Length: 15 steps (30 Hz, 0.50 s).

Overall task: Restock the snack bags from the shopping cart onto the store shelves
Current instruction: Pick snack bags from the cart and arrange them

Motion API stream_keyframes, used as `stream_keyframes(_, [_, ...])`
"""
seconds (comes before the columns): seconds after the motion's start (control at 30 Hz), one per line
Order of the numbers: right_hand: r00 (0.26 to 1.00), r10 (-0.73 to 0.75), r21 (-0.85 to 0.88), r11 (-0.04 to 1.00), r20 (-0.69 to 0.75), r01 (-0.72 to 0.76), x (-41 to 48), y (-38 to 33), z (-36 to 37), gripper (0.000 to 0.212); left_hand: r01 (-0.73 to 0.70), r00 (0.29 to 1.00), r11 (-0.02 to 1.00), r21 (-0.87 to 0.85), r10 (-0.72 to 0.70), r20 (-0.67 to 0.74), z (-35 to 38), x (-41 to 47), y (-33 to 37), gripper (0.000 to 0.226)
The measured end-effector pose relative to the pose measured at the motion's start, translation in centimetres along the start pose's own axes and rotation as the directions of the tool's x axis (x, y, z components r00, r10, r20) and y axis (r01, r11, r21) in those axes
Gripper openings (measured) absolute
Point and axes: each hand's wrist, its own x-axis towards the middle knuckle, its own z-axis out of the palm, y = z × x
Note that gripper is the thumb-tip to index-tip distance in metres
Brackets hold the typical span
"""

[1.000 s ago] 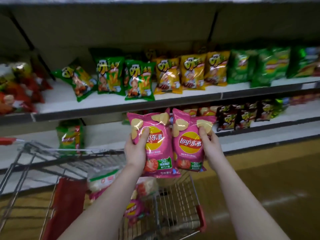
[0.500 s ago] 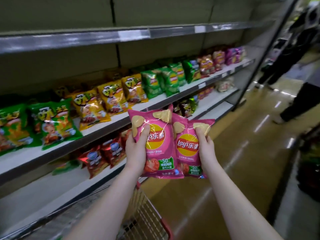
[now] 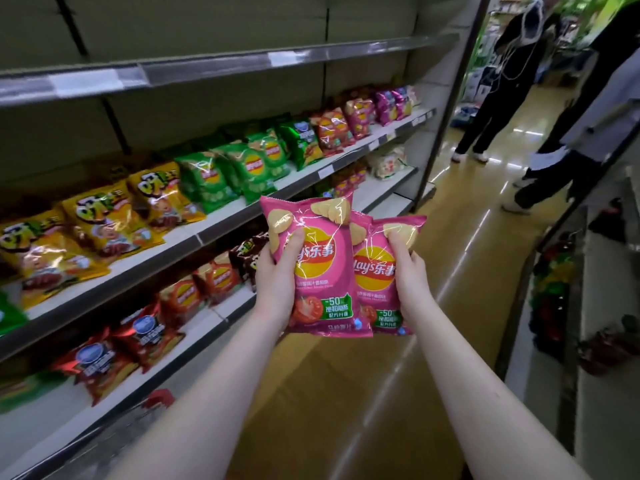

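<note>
- My left hand (image 3: 277, 277) is clamped on the left bag (image 3: 320, 271), with the thumb across its front and the fingers behind it.
- My right hand (image 3: 412, 275) is clamped on the right bag (image 3: 375, 275), with the thumb high on its front.
- Both pink bags stand upright in the air above the floor (image 3: 346, 393). They touch, the right bag's edge tucked behind the left one.
- Left of my left hand, the shelf (image 3: 194, 233) carries yellow bags (image 3: 104, 220) and green bags (image 3: 225, 174).
- Below that shelf lie red bags (image 3: 149, 330).

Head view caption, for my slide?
Left hand grips front pink crisp bag, right hand rear pink crisp bag, beside stocked shelves.
</note>
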Motion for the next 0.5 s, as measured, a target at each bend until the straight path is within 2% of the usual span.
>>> stream_keyframes(0.07, [1.000,-0.001,-0.002,1.000,-0.009,0.001,1.9,-0.8,-2.6,0.039,-0.010,1.000,1.000,-0.002,0.010,0.021,3.0,0.6,-0.9,0.052])
stream_keyframes(0.17, [1.000,0.002,-0.017,1.000,-0.030,-0.002,4.8,-2.1,-7.2,0.045,0.005,1.000,1.000,-0.008,-0.004,0.029,8.4,1.5,-2.6,0.048])
stream_keyframes(0.3, [0.997,0.011,0.021,1.000,-0.075,-0.009,8.0,-3.4,-12.4,0.035,0.030,0.996,1.000,0.003,-0.030,0.080,14.8,2.3,-4.8,0.041])
stream_keyframes(0.5, [0.988,0.022,0.070,0.997,-0.156,-0.011,13.2,-4.0,-17.9,0.057,0.061,0.988,0.996,0.067,-0.069,0.136,21.8,5.9,-7.4,0.021])
